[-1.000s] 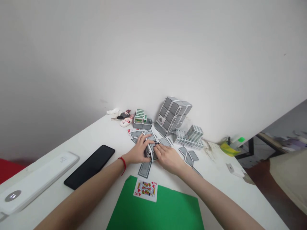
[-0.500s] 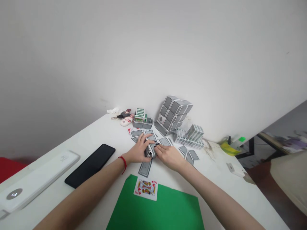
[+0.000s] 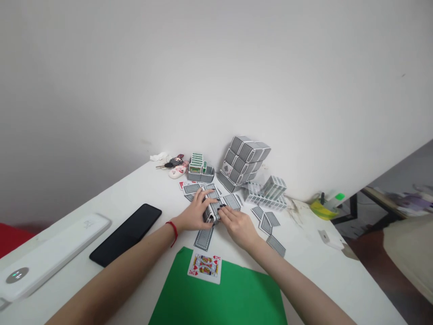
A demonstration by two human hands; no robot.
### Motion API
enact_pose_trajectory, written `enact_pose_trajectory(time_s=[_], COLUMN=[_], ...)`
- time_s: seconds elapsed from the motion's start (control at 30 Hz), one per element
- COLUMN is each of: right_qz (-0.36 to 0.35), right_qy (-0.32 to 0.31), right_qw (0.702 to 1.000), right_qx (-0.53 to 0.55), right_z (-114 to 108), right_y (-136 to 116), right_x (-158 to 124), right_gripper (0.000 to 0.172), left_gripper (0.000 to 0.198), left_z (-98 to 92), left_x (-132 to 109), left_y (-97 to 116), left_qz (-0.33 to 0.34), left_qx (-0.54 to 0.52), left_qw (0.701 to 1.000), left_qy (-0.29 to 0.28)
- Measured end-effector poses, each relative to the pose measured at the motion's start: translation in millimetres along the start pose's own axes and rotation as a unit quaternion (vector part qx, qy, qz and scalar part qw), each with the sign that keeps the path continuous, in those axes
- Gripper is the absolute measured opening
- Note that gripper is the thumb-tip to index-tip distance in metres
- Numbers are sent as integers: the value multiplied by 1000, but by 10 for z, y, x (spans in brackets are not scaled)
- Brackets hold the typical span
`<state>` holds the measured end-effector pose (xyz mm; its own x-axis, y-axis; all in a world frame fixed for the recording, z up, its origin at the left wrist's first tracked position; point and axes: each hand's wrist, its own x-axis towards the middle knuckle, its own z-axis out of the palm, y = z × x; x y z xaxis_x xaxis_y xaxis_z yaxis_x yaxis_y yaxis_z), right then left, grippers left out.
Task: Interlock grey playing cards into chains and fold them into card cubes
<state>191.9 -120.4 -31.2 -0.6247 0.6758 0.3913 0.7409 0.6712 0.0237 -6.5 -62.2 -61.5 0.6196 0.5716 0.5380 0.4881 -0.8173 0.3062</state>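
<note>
Between my hands sits a small block of folded playing cards [image 3: 213, 208] with grey patterned backs. My left hand [image 3: 195, 212], with a red cord at the wrist, grips it from the left, thumb at the near end and fingers over the top. Pressed together, the fingers of my right hand [image 3: 239, 225] touch the block's right side. A face-down card [image 3: 203, 239] lies just below it. Loose face-down cards [image 3: 192, 188] are scattered behind. Nearer me, a king of hearts [image 3: 204, 267] lies face up, partly on a green sheet [image 3: 219, 300].
A stacked card structure [image 3: 246, 158] stands by the wall. Beside it are a card-built tray [image 3: 265, 198] and a small card box [image 3: 201, 174]. Keys and a charm [image 3: 177, 169] lie at the back left. A black phone [image 3: 126, 234] and a white device [image 3: 54, 257] lie left.
My right hand and forearm have shifted slightly, uncovering another face-down card on the right. My left hand keeps its grip on the block. The view has moved a little.
</note>
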Motion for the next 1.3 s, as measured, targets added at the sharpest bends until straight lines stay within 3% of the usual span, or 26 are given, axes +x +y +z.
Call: enact_pose_trajectory(time_s=[0.23,0.47,0.77,0.93,1.3], right_qz=[-20,-60,-72,-80,-62], right_qy=[6,108,169,209,260], right_qw=[997,980,974,967,955], right_qx=[-78,-159,-133,-123,-129], right_z=[48,209,224,246,299], right_y=[-33,-23,8,8,-65], right_x=[-33,-83,-72,-101,-86], right_gripper=[39,38,40,34,27], left_gripper=[65,65,67,76,73], left_z=[4,3,3,27,4], left_x=[3,1,3,-4,-5], left_y=[-1,0,-22,-45,-35], left_qz=[3,6,3,5,8], left_qx=[-6,-10,-20,-27,-31], left_qw=[1000,1000,1000,1000,999], left_qy=[2,1,-1,3,5])
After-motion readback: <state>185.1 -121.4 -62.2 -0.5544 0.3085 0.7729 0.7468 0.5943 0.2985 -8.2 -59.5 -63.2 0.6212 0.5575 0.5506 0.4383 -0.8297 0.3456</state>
